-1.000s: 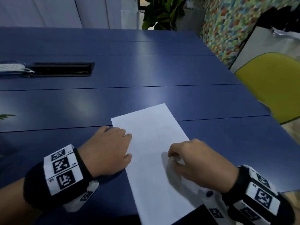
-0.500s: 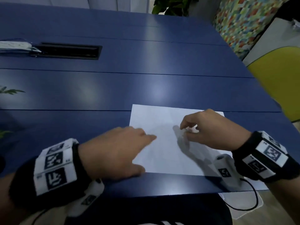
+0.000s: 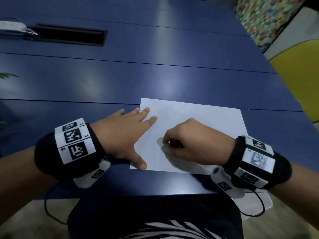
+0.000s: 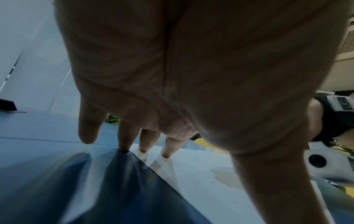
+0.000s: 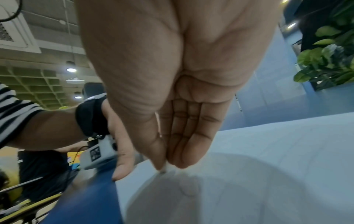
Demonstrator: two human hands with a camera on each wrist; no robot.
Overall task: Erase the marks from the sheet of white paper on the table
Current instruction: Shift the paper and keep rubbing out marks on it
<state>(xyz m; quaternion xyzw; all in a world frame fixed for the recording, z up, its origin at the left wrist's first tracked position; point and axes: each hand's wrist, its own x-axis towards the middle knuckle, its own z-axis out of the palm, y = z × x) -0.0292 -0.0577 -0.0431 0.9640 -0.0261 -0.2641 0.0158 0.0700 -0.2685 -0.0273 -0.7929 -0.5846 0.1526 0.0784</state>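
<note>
A white paper sheet (image 3: 198,118) lies on the blue table (image 3: 120,80) near its front edge. My left hand (image 3: 124,135) rests flat on the sheet's left edge, fingers straight and spread, thumb on the near-left corner. In the left wrist view its fingertips (image 4: 166,153) press the paper (image 4: 201,181). My right hand (image 3: 186,144) sits curled on the middle-left of the sheet. In the right wrist view its thumb and fingers pinch a small white eraser (image 5: 163,169), tip down on the paper (image 5: 268,166); most of the eraser is hidden. Faint pencil lines show on the sheet.
A black cable slot (image 3: 69,36) and a white power strip (image 3: 12,28) are at the table's far left. A yellow chair (image 3: 300,75) stands off the right side. The table's front edge (image 3: 138,192) runs just below the sheet.
The sheet turned from slanted to lying crosswise. My left hand slid to its left edge and spread flat. My right hand moved left and nearer on the sheet; the view tilted down.
</note>
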